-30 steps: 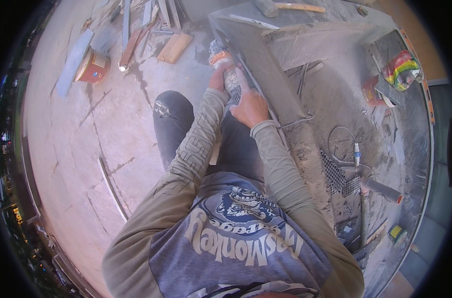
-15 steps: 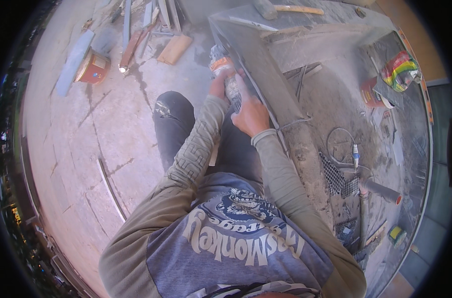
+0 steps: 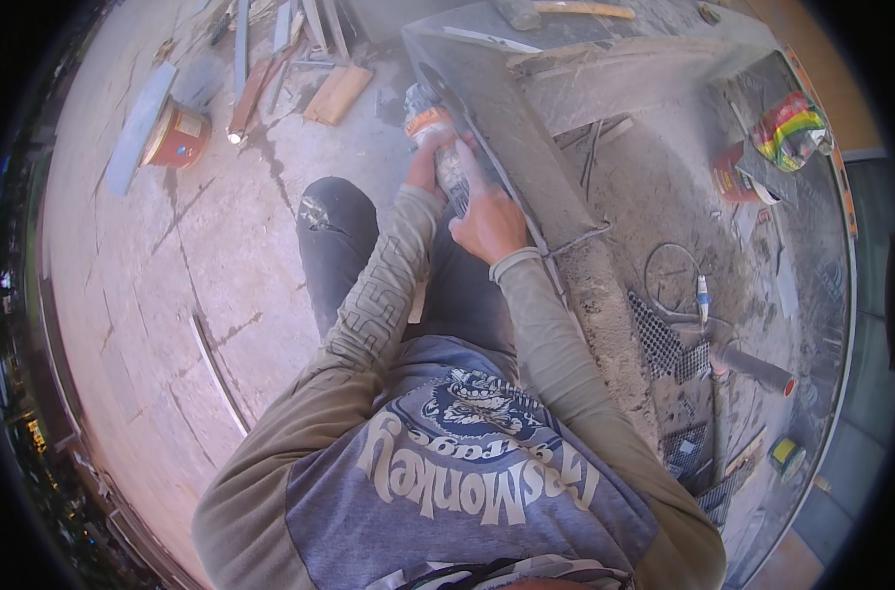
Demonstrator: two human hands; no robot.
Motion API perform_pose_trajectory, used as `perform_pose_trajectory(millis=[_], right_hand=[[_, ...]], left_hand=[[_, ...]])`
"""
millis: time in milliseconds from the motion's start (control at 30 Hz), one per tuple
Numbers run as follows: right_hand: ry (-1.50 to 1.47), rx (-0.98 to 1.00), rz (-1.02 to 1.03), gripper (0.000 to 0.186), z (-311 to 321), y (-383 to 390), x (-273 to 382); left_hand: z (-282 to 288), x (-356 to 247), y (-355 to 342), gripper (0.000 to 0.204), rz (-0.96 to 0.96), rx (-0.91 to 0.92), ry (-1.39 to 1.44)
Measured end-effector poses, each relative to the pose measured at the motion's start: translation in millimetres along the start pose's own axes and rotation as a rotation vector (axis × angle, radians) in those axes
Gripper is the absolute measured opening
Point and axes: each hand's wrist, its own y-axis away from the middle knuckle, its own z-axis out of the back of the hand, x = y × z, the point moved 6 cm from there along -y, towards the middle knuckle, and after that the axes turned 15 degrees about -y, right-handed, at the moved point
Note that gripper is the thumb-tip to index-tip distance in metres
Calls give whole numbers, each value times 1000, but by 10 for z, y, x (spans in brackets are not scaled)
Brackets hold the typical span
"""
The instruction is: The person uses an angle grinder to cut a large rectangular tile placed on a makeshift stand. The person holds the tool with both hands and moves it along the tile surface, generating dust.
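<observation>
Both my hands are closed around a dusty angle grinder (image 3: 451,175) with an orange band near its head. My left hand (image 3: 425,165) grips it close to the head, while my right hand (image 3: 494,222) wraps the rear of the body. The grinder's head lies against the near side of a grey, dust-covered slab (image 3: 511,123). Its disc is hard to make out in the haze. A thin cord (image 3: 580,238) crosses the slab's edge just beyond my right hand.
On the left, a reddish bucket (image 3: 177,136) stands beside a leaning board and scrap wood (image 3: 337,95). A hammer (image 3: 575,10) rests at the far end. Rightward lie a pipe (image 3: 757,372), black mesh (image 3: 664,334), a cable plug (image 3: 703,298) and a colourful bag (image 3: 792,131).
The whole view has shifted slightly, so things sit a little further left and higher. Both hands keep the same grip on the grinder at the slab.
</observation>
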Motion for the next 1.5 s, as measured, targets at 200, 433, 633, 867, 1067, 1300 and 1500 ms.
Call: perform_pose_trajectory(millis=[200,433,633,867,1067,1300,1500], right_hand=[[-6,13,-26,113,-31,-126,-46],[6,-6,-33,114,-38,-157,-12],[16,-13,-46,113,-13,39,-59],[3,-15,-30,113,34,168,-48],[-10,-26,-20,111,54,260,-74],[-9,9,-34,111,44,99,-68],[10,6,-28,112,4,-40,-78]], left_hand=[[-14,-35,-81,47,-6,4,9],[14,-64,-190,47,5,73,13],[-35,24,-31,51,21,38,-8],[-65,4,106,55,-4,91,-1],[-119,62,210,53,-25,37,1],[-44,51,63,51,25,58,-1],[-17,-10,-74,48,16,53,12]])
